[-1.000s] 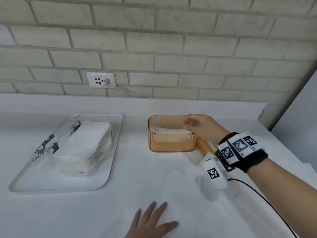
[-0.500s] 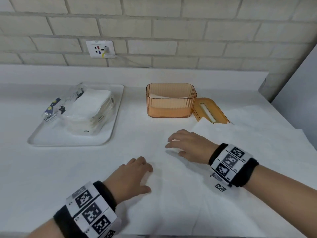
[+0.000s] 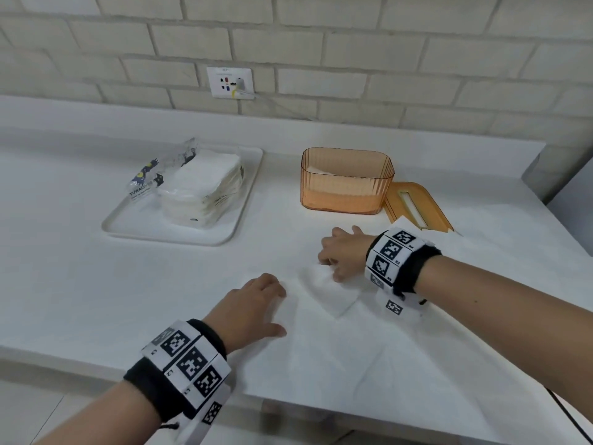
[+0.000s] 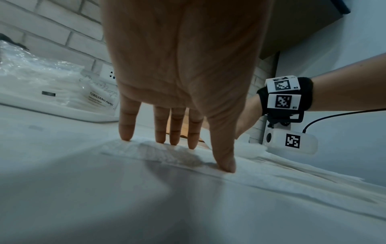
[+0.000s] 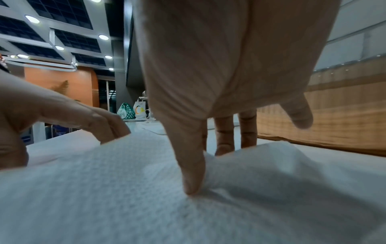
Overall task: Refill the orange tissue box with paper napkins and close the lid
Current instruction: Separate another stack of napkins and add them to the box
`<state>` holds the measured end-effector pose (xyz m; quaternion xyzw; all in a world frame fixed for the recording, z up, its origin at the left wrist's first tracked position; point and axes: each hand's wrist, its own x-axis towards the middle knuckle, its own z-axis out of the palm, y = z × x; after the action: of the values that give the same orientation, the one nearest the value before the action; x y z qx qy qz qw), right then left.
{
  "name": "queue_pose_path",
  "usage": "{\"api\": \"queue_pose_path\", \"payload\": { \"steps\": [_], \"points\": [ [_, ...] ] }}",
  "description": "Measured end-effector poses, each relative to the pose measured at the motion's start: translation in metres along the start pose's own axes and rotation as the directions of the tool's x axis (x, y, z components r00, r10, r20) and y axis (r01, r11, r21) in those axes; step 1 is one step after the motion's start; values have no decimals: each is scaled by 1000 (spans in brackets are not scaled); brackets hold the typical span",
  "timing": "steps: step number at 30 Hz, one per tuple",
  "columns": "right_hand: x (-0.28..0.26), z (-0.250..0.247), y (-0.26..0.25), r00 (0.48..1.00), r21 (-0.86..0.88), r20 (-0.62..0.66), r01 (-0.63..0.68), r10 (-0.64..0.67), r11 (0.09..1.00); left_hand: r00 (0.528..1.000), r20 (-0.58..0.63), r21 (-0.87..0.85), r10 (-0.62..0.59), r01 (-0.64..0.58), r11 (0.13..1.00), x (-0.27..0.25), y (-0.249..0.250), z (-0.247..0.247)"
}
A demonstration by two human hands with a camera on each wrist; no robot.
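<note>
Orange tissue box (image 3: 346, 183): stands open-topped on the white counter (image 3: 80, 277), to the right of the tray; its ribbed translucent walls show a low layer of white napkins inside, well under the rim.
Lid (image 3: 417, 207): orange, with a slot in it, lying off the box on the counter just to the box's right; its near end is covered by the spread paper.
Tray (image 3: 179, 232): white, left of the box; it holds an opened clear plastic pack of paper napkins (image 3: 199, 187), the stack showing through the torn wrapper.
Spread napkin (image 3: 369, 354): a large white sheet lying flat on the counter in front of the box, reaching to the counter's near edge.
Left hand (image 3: 253, 308): fingers straight and spread, tips and thumb pressing down on the sheet's left part; it grasps nothing.
Right hand (image 3: 345, 253): thumb and fingers pinch a raised fold of the same sheet, just in front of the box.
Wall socket (image 3: 230, 82): on the brick wall behind, with a plug in it.
Hard to make out: how many napkins lie in the box; the small print on the pack in the head view; the right fingertips, hidden behind the bunched paper in the wrist view.
</note>
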<state>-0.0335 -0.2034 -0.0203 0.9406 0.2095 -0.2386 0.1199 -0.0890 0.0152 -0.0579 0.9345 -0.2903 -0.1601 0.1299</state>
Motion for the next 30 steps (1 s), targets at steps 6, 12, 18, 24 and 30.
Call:
{"api": "queue_pose_path", "payload": {
  "steps": [6,12,18,24,30],
  "points": [
    [-25,-9,23,969,319,-224,-24,100,947,1000,-16,122,6,-4,993,3,8,-3],
    [-79,-16,65,794,752,-433,58,426,656,977,-2,220,212,-206,954,26,35,-19],
    [-113,16,71,799,843,-378,88,468,530,924,242,321,296,-365,874,73,77,-23],
    [-131,48,63,819,894,-292,52,494,444,913,368,308,174,-296,904,93,99,-23],
    [-146,49,64,779,912,-310,82,546,401,936,264,128,233,-273,953,95,91,-39]
  ]
}}
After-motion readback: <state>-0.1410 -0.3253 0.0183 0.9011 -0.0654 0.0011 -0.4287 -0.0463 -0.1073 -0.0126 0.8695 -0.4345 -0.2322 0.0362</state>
